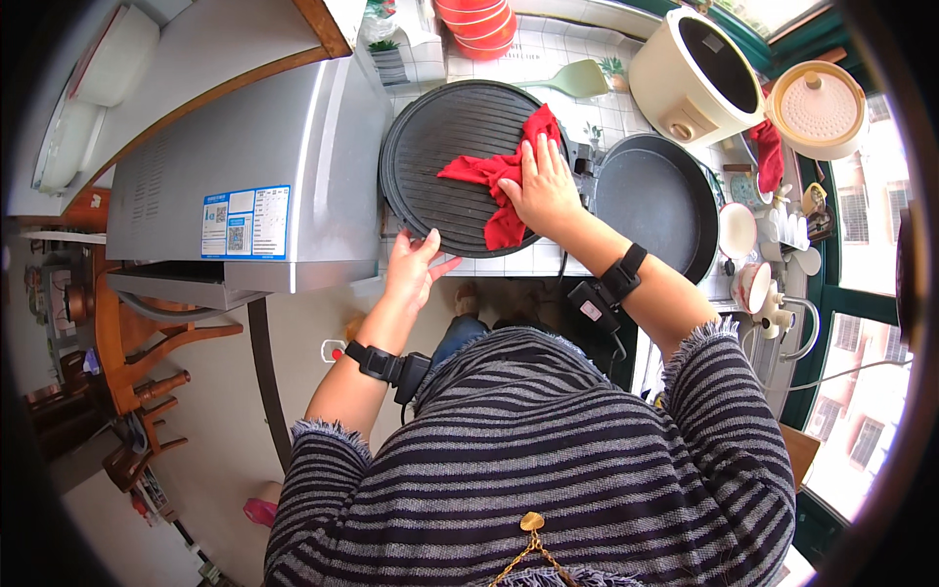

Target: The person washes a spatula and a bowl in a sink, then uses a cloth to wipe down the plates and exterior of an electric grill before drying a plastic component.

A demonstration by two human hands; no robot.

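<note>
A red cloth (490, 171) lies crumpled across the round ridged plate (440, 147) of a dark electric griddle. My right hand (544, 187) rests flat over the cloth near the plate's right side, its fingers stretched out and holding the cloth against the ridges. At the plate's near left rim is my left hand (417, 268), palm turned up and fingers spread. Whether its fingertips touch the rim I cannot tell. A hinge joins the ridged plate to a deeper smooth round pan (649, 209) on the right.
Left of the griddle stands a large silver appliance (242, 161) bearing a label. A pale green spatula (576, 81) and stacked red bowls (480, 29) lie behind. A cream rice cooker (675, 95) stands back right with its lid raised. Small bowls (737, 229) and a faucet (799, 323) are farther right.
</note>
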